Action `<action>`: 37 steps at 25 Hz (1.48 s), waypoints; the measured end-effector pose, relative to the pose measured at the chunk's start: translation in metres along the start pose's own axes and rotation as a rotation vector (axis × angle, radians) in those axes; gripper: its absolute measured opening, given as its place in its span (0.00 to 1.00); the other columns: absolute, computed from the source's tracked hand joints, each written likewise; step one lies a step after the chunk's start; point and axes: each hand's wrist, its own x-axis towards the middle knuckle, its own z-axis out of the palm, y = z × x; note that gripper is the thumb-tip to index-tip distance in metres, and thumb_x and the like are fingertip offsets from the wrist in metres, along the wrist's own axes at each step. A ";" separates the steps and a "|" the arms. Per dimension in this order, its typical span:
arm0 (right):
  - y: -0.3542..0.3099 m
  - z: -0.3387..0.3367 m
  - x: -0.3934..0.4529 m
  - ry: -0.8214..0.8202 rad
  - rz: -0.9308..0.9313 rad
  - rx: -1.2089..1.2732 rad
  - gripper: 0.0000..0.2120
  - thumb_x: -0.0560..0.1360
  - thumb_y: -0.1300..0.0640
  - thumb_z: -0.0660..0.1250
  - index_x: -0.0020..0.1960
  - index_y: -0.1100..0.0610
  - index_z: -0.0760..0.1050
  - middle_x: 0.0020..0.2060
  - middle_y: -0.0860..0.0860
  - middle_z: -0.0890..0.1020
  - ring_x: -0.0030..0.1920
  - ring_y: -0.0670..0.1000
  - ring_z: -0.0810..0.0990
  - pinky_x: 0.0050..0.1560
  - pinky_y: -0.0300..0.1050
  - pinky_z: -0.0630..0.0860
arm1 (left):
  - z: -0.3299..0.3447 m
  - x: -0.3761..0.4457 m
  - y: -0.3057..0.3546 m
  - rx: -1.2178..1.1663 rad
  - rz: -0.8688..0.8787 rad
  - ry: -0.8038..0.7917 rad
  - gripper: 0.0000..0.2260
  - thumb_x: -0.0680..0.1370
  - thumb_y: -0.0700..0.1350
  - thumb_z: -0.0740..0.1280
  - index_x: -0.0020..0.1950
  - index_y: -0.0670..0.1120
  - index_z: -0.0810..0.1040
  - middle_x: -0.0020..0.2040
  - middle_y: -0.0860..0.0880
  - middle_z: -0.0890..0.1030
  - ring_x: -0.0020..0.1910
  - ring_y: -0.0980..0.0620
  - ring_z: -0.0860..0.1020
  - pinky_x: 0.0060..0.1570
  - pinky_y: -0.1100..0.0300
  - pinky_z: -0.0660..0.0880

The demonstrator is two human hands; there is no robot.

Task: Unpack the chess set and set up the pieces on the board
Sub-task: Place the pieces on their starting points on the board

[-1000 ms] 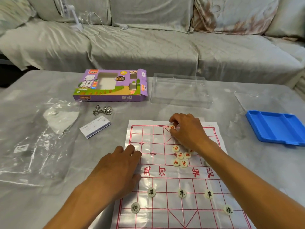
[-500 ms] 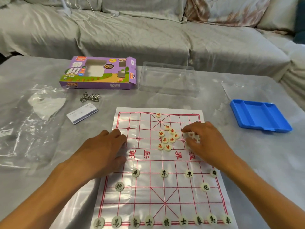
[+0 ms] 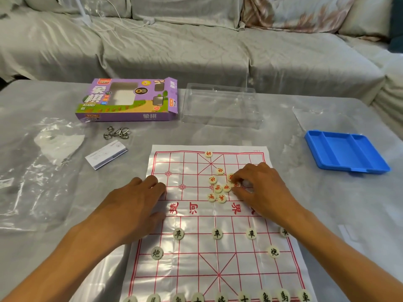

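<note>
Fingertips of right hand (image 3: 261, 188) pinch round cream discs (image 3: 218, 188) on glossy board (image 3: 196, 258); left hand (image 3: 130, 205) presses flat.

A grey sofa (image 3: 196, 46) is seen behind the cloth-covered table (image 3: 338, 214), with a white cable (image 3: 122, 20) lying across its seat. On the table, a blue compartment tray (image 3: 346, 152) is placed at the right. A crumpled clear plastic bag (image 3: 37, 171) is spread at the left, with metal ring puzzles (image 3: 116, 133) and a small white card (image 3: 106, 155) near it.
</note>
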 end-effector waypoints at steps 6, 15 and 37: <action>-0.003 -0.014 0.009 0.064 0.078 0.088 0.14 0.75 0.49 0.68 0.60 0.47 0.75 0.56 0.43 0.79 0.52 0.42 0.69 0.56 0.39 0.69 | -0.001 -0.001 -0.001 -0.015 -0.008 -0.006 0.17 0.79 0.58 0.57 0.66 0.56 0.63 0.63 0.59 0.66 0.58 0.55 0.68 0.44 0.62 0.69; -0.008 0.002 0.080 0.048 0.125 0.257 0.12 0.75 0.52 0.70 0.57 0.47 0.73 0.56 0.45 0.81 0.51 0.48 0.80 0.53 0.42 0.77 | -0.004 0.000 -0.001 -0.051 -0.002 -0.007 0.18 0.79 0.58 0.57 0.67 0.57 0.62 0.64 0.60 0.65 0.59 0.56 0.67 0.44 0.63 0.66; 0.003 -0.007 0.076 0.107 0.140 0.279 0.12 0.74 0.53 0.71 0.56 0.49 0.74 0.51 0.45 0.80 0.50 0.47 0.79 0.50 0.37 0.76 | -0.003 -0.001 -0.001 -0.015 -0.015 -0.035 0.18 0.79 0.58 0.57 0.67 0.55 0.62 0.65 0.57 0.66 0.59 0.54 0.68 0.43 0.61 0.64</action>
